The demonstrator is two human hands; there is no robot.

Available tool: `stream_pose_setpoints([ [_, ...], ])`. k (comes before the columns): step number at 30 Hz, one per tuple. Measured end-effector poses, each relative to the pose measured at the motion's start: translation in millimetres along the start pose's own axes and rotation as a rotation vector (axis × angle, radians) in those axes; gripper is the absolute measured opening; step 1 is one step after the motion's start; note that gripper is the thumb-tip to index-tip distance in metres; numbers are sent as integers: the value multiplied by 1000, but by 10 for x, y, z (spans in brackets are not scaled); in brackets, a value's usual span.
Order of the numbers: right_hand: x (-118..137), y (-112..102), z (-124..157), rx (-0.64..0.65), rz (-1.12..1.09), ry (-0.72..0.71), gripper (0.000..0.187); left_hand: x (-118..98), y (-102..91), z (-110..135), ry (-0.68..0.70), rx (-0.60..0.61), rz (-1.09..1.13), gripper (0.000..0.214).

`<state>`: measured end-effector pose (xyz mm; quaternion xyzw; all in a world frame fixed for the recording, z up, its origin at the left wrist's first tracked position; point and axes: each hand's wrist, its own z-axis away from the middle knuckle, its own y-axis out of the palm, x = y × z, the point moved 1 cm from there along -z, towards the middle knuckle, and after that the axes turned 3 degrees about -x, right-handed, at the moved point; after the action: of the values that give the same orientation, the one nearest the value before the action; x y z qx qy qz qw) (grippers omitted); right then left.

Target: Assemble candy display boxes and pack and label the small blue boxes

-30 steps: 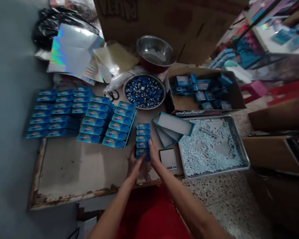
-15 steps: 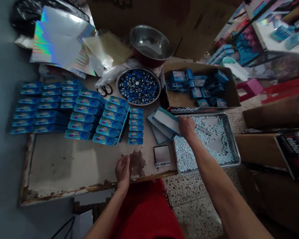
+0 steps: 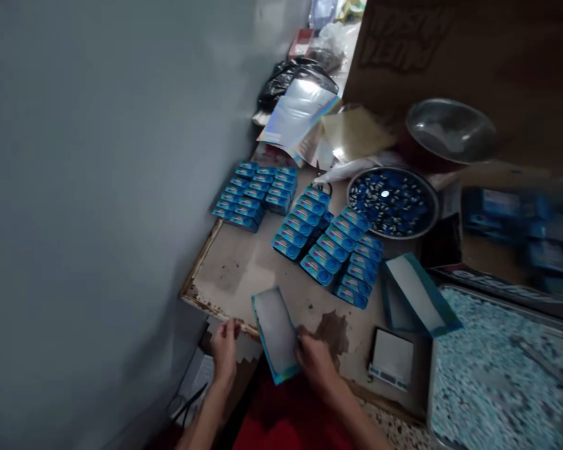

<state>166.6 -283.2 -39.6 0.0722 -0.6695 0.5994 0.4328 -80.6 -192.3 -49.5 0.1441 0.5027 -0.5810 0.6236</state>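
our right hand (image 3: 314, 359) grips an open carton (image 3: 276, 331), lower centre, seemingly unfilled; whether our left hand (image 3: 225, 347) is closed we cannot tell. blue packs (image 3: 294, 228) already stand in rows mid-frame; spare cartons (image 3: 415, 297) lie right of centre.

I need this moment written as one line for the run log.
right hand: holds blue-edged box | left hand: near table edge, nothing visible in it | scale: on table, right of box

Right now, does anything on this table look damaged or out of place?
Yes, the table: a dark brown patch, worn or stained, mars its pale surface to the left of the scale, and its front edge looks chipped.
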Motion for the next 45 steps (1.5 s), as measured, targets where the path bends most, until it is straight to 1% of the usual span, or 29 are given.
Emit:
stream_pose_setpoints([
  [1,192,178,-125,51,7,-86,24,-36,-155,-211,16,-84,31,52],
  [2,371,307,-266,69,24,-165,24,-84,-287,-413,43,-137,27,52],
  [3,542,398,-421,95,38,-235,25,-141,-389,-601,83,-159,-11,52],
  [4,713,454,-592,103,50,-280,27,-200,-455,-767,130,-156,-73,52],
  [6,1086,508,-996,122,54,-353,34,-299,-472,-1008,232,-104,-231,55],
  [8,1511,561,-1499,103,73,-402,47,-350,-348,-1104,326,-24,-382,62],
  [9,1727,611,-1783,71,120,-408,59,-353,-247,-1102,369,25,-444,66],
  [10,1930,685,-2076,37,187,-394,73,-343,-134,-1075,410,69,-503,71],
  [12,2248,910,-2630,40,328,-377,97,-290,93,-982,491,161,-616,76],
  [13,2346,1047,-2859,71,394,-375,105,-253,189,-937,526,195,-666,75],
  [14,2397,1185,-3039,99,457,-378,108,-212,266,-903,552,213,-707,70],
  [15,2408,1312,-3164,115,512,-386,109,-174,321,-884,569,217,-733,63],
  [16,2386,1419,-3231,115,560,-400,106,-141,356,-880,580,216,-741,55],
  [18,2299,1552,-3224,67,629,-443,97,-105,374,-912,596,218,-715,42],
  [21,2223,1574,-3062,2,691,-509,89,-144,319,-1007,592,243,-692,38],
  [22,2234,1558,-3026,0,702,-517,90,-175,290,-1040,584,250,-699,37],
  [24,2299,1529,-3036,21,707,-501,98,-246,233,-1097,580,257,-711,37],
  [26,2381,1521,-3147,49,696,-463,108,-300,190,-1140,600,252,-704,38],
  [28,2442,1526,-3293,66,682,-420,114,-315,167,-1169,622,233,-701,39],
  [30,2472,1505,-3373,68,672,-392,112,-295,162,-1188,627,215,-711,40],
  [32,2480,1416,-3302,43,650,-378,108,-255,170,-1205,613,203,-720,37],
  [34,2467,1245,-3052,2,586,-393,105,-215,184,-1223,622,203,-714,35],
  [36,2416,1030,-2668,-12,464,-461,106,-182,195,-1242,655,208,-710,36],
  [37,2371,929,-2453,12,391,-520,109,-168,198,-1252,672,212,-712,38],
  [39,2237,788,-2049,102,258,-627,113,-149,196,-1270,687,221,-720,40],
  [41,2065,753,-1746,190,184,-668,112,-142,191,-1288,688,241,-715,40],
  [42,1982,770,-1645,225,180,-667,109,-142,192,-1295,687,247,-706,40],
  [45,1819,870,-1525,287,279,-617,101,-151,216,-1308,674,247,-690,42],
])
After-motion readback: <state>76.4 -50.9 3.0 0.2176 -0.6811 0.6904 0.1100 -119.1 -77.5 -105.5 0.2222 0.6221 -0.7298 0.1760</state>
